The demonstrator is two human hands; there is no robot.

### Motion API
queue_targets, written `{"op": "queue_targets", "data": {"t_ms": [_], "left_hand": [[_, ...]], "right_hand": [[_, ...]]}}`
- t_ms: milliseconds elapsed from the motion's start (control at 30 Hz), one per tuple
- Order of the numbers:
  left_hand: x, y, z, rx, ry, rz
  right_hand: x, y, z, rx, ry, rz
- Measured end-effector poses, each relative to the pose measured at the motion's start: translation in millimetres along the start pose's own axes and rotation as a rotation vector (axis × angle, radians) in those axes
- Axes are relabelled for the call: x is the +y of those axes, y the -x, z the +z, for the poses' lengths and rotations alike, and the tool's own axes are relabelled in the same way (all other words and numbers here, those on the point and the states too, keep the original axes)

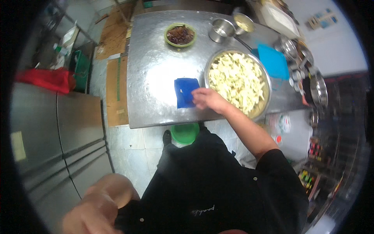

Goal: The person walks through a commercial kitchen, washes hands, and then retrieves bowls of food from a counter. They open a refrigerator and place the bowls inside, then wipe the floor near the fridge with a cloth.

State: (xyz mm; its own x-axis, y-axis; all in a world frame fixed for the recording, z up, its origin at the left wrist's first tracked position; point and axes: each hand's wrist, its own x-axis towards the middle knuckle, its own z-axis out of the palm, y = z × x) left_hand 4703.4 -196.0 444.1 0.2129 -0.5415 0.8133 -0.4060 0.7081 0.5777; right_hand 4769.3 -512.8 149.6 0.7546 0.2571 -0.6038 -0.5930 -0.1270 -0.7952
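A folded blue cloth (184,100) lies flat on the stainless steel table (146,73), with a small pale scrap on it. My right hand (207,99) is over the cloth's right edge, its fingers bent and blurred; whether they grip it is unclear. Just right of this hand stands a large steel basin (265,105) full of chopped pale-green vegetable (236,79), which looks like cabbage. Low at the left, close to the camera, my left hand (84,218) is raised off the table and blurred, and its fingers cannot be made out.
Farther back stand a green bowl (167,41) of dark brown food, a steel pot (216,37) and a smaller steel bowl (250,23). Turquoise plastic (273,62) lies beyond the basin. A green tub (184,134) sits below the table's front edge, and a steel cabinet (79,117) is at left.
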Motion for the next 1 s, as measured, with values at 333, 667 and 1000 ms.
{"op": "queue_targets", "data": {"t_ms": [333,667,1000], "left_hand": [[-140,156,146,0.879,-0.981,-1.777],[-142,301,496,1.292,-0.121,-2.297],[-175,398,573,1.549,-0.481,-1.899]], "right_hand": [[-64,-253,-22,0.282,-0.896,0.142],[-52,-311,-45,0.406,-0.826,0.009],[-51,-200,7,0.318,-0.26,-0.227]]}}
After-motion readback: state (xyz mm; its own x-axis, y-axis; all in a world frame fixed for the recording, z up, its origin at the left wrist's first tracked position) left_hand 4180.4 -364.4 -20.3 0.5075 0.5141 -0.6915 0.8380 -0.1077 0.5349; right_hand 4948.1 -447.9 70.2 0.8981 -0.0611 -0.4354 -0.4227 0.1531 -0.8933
